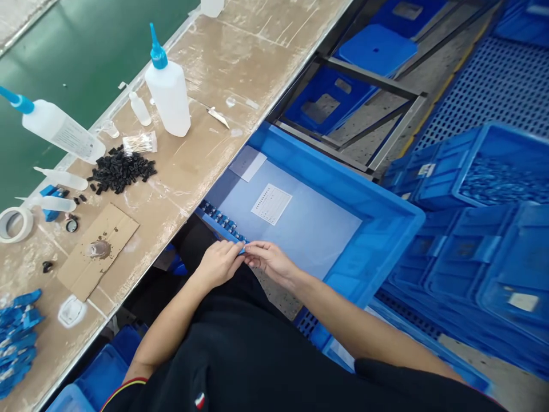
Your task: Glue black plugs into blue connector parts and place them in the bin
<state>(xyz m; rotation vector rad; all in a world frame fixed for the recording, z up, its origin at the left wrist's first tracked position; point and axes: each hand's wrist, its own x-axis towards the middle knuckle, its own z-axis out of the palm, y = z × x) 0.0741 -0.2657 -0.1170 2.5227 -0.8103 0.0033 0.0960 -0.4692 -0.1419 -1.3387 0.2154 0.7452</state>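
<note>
— Since both hands meet at the near end of the strip of small blue parts (223, 220), what exactly are they gripping?

— The left hand (219, 262) and right hand (270, 260) have their fingertips pinched together on that end, probably to steady it. The strip lies along the left edge of the blue crate (377, 229), on a pale sheet (309, 229) that likely keeps layers apart.

— And the bench?

— By the crate's left side; a pile of black pieces (121, 170) and a squeeze bottle (168, 91) sit toward its far edge, within arm's reach, loose blue parts (17, 337) at its near corner.
</note>
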